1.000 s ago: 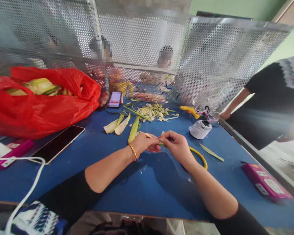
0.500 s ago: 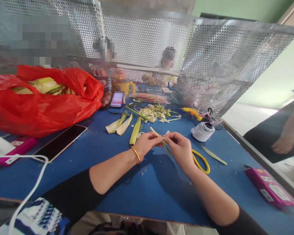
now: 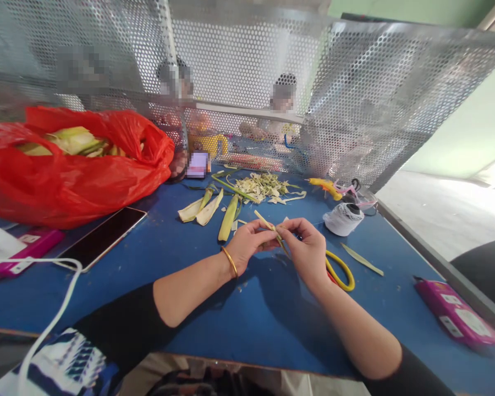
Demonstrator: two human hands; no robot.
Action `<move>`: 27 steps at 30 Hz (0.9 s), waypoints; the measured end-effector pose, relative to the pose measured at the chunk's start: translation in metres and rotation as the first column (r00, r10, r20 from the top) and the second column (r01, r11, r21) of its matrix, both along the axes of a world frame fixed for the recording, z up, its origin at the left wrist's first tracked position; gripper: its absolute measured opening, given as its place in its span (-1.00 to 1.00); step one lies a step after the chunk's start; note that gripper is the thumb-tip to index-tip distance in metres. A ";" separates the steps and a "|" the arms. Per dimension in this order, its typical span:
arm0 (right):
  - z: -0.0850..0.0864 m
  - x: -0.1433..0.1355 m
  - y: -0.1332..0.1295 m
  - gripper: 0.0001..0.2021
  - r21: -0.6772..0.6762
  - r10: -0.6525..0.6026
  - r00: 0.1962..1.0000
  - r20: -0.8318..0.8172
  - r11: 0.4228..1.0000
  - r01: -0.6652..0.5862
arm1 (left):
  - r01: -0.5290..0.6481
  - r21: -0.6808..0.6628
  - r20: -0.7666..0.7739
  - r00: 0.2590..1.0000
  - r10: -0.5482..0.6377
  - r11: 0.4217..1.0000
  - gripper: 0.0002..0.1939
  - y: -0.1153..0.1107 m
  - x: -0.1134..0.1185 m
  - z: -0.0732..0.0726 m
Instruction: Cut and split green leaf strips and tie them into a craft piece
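Note:
A thin, pale green strip of husk (image 3: 264, 220) slants between my two hands at the middle of the table. My left hand (image 3: 249, 245), with a gold bangle at the wrist, pinches it from the left. From the right, the thumb and fingertips of my right hand (image 3: 306, 247) are closed on the same strip. Its lower end runs down past the fingertips. Yellow-handled scissors (image 3: 345, 273) lie partly hidden under my right hand. Beyond my hands are larger husk pieces (image 3: 229, 219) and a heap of shredded husk bits (image 3: 266, 186). A white thread spool (image 3: 343, 220) stands to the right.
A red plastic bag (image 3: 107, 192) holding husks fills the left, with a dark phone (image 3: 103, 239) before it. A pink packet (image 3: 457, 313) lies right. A perforated metal screen (image 3: 247, 60) borders the back; people sit behind it. A yellow tool (image 3: 325, 188) lies near the spool.
Both hands keep their pinch on the husk strip, with only slight finger shifts. The person at the right edge has moved mostly out of view. Some red on the scissors now shows.

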State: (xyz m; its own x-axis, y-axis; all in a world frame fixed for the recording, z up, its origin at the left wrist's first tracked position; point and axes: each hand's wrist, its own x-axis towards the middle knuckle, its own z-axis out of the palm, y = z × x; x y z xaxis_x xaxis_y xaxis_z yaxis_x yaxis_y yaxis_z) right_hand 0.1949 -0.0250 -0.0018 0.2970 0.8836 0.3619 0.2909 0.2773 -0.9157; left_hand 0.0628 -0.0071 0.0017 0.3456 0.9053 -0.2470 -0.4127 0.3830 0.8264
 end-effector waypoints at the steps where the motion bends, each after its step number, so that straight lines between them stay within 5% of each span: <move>1: 0.000 0.000 0.001 -0.81 0.005 -0.004 1.000 -0.020 1.000 0.004 | -0.012 -0.005 -0.011 1.000 0.012 1.000 -0.87 -0.001 0.000 0.001; 9: -0.007 0.002 0.004 -0.76 -0.019 0.035 0.999 0.022 0.999 -0.035 | -0.050 -0.002 -0.118 0.992 0.050 0.999 -0.85 0.000 0.002 0.000; 17: -0.003 0.002 0.005 -0.77 0.006 0.056 0.996 -0.062 0.998 -0.056 | 0.167 -0.048 0.012 0.986 -0.167 0.985 -0.73 0.008 -0.006 -0.007; 27: -0.005 0.003 0.003 -0.80 0.024 0.021 0.999 0.034 0.999 -0.022 | 0.190 -0.040 -0.087 0.977 -0.193 0.981 -0.74 0.011 -0.008 -0.007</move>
State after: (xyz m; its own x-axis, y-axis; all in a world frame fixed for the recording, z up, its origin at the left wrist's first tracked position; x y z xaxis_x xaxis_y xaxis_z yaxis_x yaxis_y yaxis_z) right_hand 0.1977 -0.0220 -0.0069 0.2655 0.8804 0.3929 0.3157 0.3057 -0.8983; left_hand 0.0549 0.0040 -0.0050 0.4866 0.8161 -0.3118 -0.2537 0.4735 0.8435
